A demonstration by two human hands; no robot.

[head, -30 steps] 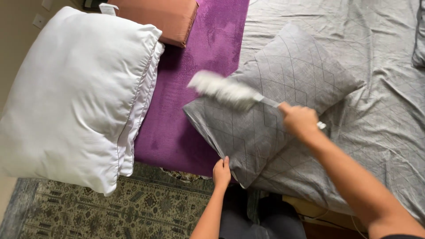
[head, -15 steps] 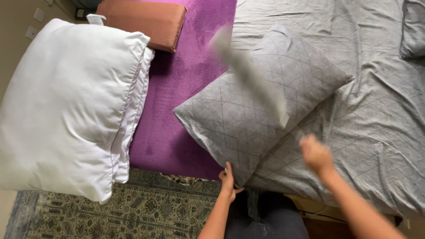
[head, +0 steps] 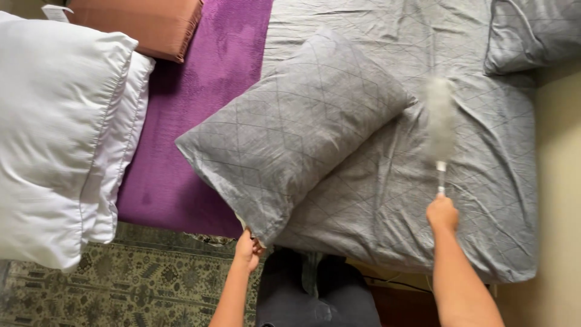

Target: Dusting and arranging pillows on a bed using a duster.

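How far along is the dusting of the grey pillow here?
Done: cannot tell, no dust shows. In hand: left hand pinches the grey pillow by its near corner; right hand swings a blurred duster beside it, above the grey sheet. Left: second grey pillow lies untouched.

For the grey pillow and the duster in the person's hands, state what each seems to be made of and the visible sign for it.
Grey pillow, held at its corner by the left hand: looks like soft matte woven fabric, perhaps cotton, going by its creases and faint diamond lines. Duster, in the right hand: a pale fluffy head, probably fibre or feather, blurred in motion, on a smooth white, plastic-looking handle.
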